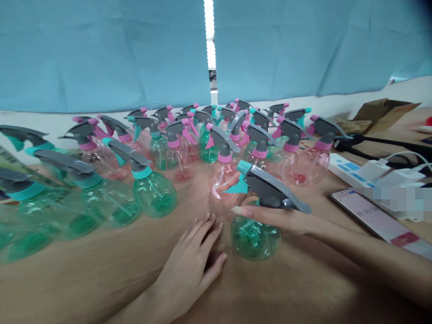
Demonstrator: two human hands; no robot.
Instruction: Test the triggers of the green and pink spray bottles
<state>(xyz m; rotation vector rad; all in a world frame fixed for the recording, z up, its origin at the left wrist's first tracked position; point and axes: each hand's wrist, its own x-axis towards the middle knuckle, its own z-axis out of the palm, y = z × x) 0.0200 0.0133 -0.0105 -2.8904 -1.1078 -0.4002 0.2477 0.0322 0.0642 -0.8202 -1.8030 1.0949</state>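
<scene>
A green spray bottle (255, 236) with a grey and teal trigger head stands in front of me. My right hand (266, 216) is wrapped round its neck, thumb toward me and a finger beyond the teal trigger. The collar is hidden behind the hand. Flat on the wooden table, my left hand (191, 261) lies with its fingers apart, just left of that bottle and holding nothing. Right behind the held bottle is a pink spray bottle (221, 175). Another green spray bottle (155, 193) stands beyond my left hand.
Several pink and green spray bottles crowd the back and left of the table (111, 279). To the right lie a phone (374, 216) and a white power strip (351, 168) with plugs and cables. Farther back sits an open cardboard box (384, 114), near a blue curtain (101, 54).
</scene>
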